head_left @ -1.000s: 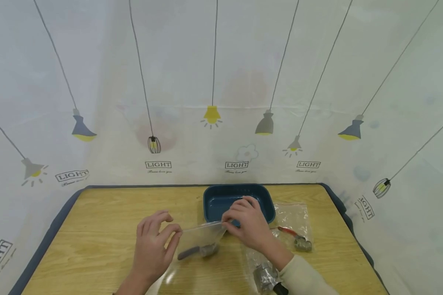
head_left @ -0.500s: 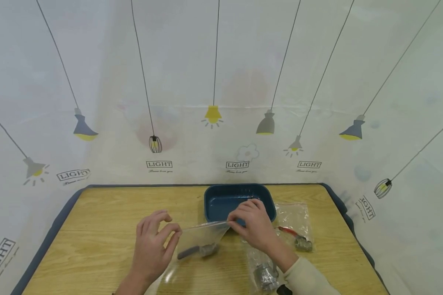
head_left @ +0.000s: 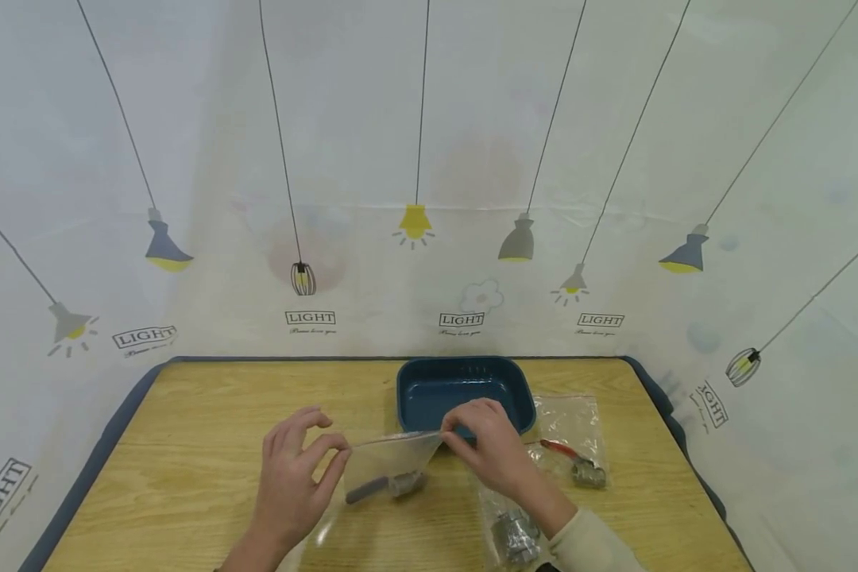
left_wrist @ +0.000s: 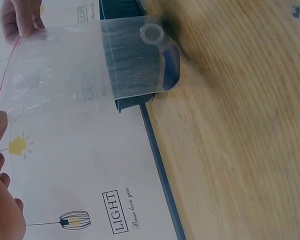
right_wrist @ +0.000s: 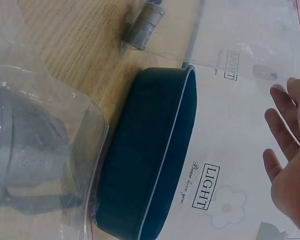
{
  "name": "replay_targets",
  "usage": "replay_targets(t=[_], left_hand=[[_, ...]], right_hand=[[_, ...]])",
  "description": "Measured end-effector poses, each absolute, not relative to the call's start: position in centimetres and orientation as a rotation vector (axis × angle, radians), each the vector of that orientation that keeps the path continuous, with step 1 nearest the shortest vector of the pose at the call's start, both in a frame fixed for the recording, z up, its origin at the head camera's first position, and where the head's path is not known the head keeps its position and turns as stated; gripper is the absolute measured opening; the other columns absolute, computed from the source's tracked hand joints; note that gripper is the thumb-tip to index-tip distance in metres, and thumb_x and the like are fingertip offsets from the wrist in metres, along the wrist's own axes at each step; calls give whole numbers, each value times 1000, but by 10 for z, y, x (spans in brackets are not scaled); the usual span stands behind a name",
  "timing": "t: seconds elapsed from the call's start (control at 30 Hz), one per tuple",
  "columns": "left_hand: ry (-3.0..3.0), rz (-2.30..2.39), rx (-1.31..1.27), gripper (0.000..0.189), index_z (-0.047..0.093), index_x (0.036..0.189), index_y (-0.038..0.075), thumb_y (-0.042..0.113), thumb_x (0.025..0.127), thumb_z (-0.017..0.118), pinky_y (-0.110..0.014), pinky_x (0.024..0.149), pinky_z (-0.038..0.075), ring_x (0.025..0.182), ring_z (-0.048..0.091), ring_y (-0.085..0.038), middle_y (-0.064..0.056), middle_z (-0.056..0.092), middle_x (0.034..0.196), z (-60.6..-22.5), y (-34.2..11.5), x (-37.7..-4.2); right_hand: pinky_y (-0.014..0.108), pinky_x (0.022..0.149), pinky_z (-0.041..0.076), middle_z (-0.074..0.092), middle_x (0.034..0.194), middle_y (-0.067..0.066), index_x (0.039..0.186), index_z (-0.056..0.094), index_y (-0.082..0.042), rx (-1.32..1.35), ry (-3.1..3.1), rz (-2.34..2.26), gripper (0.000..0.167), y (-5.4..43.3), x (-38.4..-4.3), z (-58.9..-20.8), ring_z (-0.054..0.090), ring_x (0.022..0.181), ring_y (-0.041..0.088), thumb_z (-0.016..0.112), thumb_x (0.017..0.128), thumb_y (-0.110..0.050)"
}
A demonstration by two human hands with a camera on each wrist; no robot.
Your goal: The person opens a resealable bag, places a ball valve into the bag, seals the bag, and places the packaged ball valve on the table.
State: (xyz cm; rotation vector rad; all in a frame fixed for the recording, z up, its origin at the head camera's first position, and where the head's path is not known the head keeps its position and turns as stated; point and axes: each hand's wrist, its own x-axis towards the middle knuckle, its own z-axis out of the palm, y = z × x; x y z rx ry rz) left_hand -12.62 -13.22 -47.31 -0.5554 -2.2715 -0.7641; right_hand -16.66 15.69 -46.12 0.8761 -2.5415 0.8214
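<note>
A clear zip bag [head_left: 382, 458] hangs upright between my hands over the table. Its red zip line runs along the top edge in both wrist views. Inside, at the bottom, lies a grey metal pipe fitting with a blue handle [left_wrist: 171, 70], seemingly a small valve. My left hand [head_left: 293, 473] pinches the bag's top edge between thumb and index finger, at the left end. With thumb and index finger, my right hand [head_left: 488, 442] pinches the other end of that edge, in front of the dark blue tray [head_left: 407, 401].
Right of the tray lies a clear bag [head_left: 568, 409] holding a metal fitting with a red handle [head_left: 559, 448]. Nearer, partly under my right forearm, another bag [head_left: 493, 500] holds a larger grey fitting [right_wrist: 32, 145]. A printed wall covering [head_left: 372, 159] surrounds the table [head_left: 207, 445].
My right hand has shifted slightly to the right and a little lower. The left hand stays almost still, and both keep hold of the bag.
</note>
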Motion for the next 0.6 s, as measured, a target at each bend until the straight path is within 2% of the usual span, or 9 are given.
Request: replay_targets(t=[0.2,0.33,0.47,0.6], left_hand=[[-2266,-820,-551,15,67,80,19,10,75,77,-57,94,33,119,51,-32,-5,60,109,-476,-142,-125],[-2293,-864,-543,16,67,82,21,10,77,77,-58,96,33,120,51,-32,-3,61,108,-478,-149,-122],[-2322,-880,-532,16,68,92,19,11,80,75,-58,96,33,121,50,-31,-2,62,110,-484,-157,-120],[-2335,-909,-500,19,69,103,13,9,84,70,-60,96,33,122,50,-32,-3,62,112,-486,-164,-119]], right_hand=[[42,98,45,64,88,-16,92,61,-22,963,-2500,866,4,150,-155,-455,57,84,-2,65,93,-23],[37,90,48,63,85,-16,94,58,-21,1023,-2481,848,4,143,-147,-452,53,75,-6,62,95,-21],[33,83,51,65,83,-16,95,56,-20,1060,-2516,916,4,137,-138,-451,58,78,-5,60,96,-20],[21,72,51,68,84,-13,97,57,-18,1115,-2578,1089,3,131,-128,-451,62,80,-4,55,99,-19]])
